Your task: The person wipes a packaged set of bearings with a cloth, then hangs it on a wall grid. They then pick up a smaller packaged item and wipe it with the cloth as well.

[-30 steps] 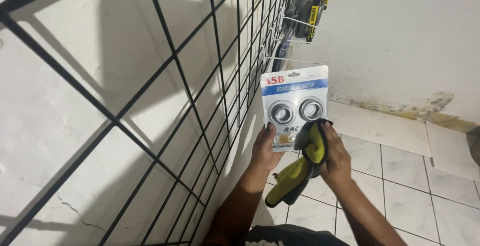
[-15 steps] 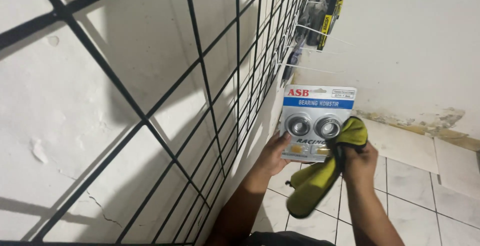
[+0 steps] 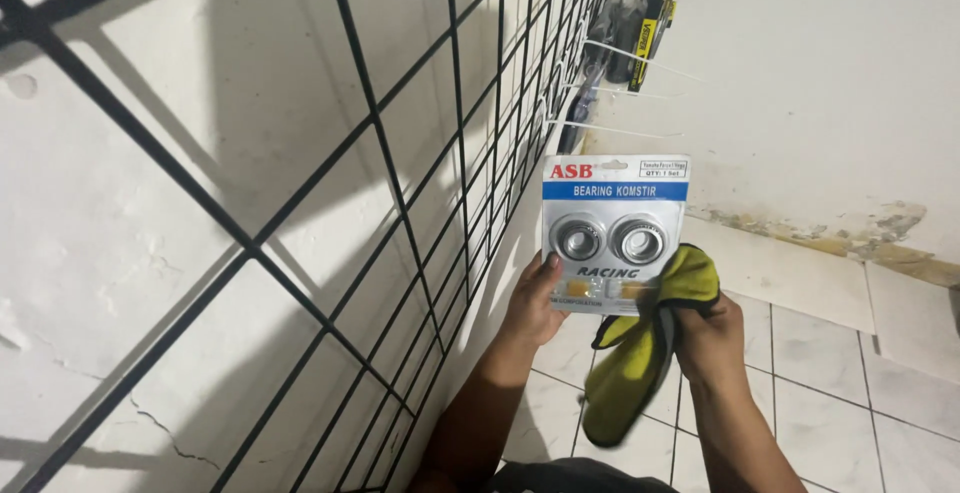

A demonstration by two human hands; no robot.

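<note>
- Up front, the left hand (image 3: pixel 533 305) grips a blister pack (image 3: pixel 613 233) by its lower left corner, thumb on the card face, holding it upright just beside the black wire grid panel (image 3: pixel 420 213).
- Two round metal bearings (image 3: pixel 608 240) sit side by side under the clear bubble — the card is white with a blue band.
- The right hand (image 3: pixel 712 341) is closed around a yellow microfibre cloth (image 3: pixel 640 353), pressing one fold against the pack's lower right corner; the rest hangs down.
- Farther along the grid, dark packaged goods (image 3: pixel 640 13) hang on white hooks.
- Below — a pale tiled floor (image 3: pixel 850 373) and a stained white wall (image 3: pixel 830 103).
</note>
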